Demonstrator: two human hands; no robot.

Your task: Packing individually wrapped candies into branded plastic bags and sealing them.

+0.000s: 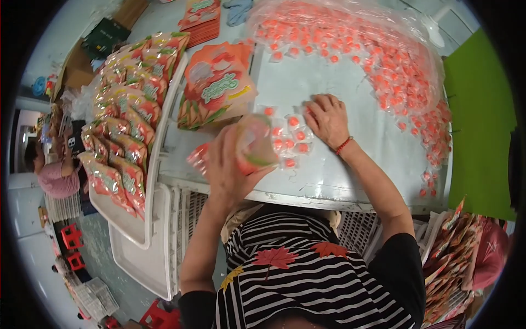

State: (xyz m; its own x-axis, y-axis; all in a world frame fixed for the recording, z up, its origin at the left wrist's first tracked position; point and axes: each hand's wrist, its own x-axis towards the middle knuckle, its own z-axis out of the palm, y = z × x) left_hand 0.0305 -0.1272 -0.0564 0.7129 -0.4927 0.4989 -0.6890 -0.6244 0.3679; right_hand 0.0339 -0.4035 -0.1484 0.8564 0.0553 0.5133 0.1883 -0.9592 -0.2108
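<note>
My left hand (220, 167) is closed around an orange-and-green printed pouch (256, 143), tilted and slightly blurred above the near edge of the table. Whether anything is inside the pouch I cannot tell. Beside it on the metal tabletop (339, 170) lies a small loose group of clear-wrapped red candies (289, 145). My right hand (330, 122) rests palm down at the right of this group, fingers bent and a little apart. Its fingertips are beside or on one wrapper, and no candy shows in its grip.
A big heap of wrapped candies (378, 77) under clear plastic curves along the back and right. Flat pouches (219, 82) are stacked behind my left hand. Filled pouches (129, 104) cover a white tray (147, 233) at the left. A green panel (476, 120) borders the right side.
</note>
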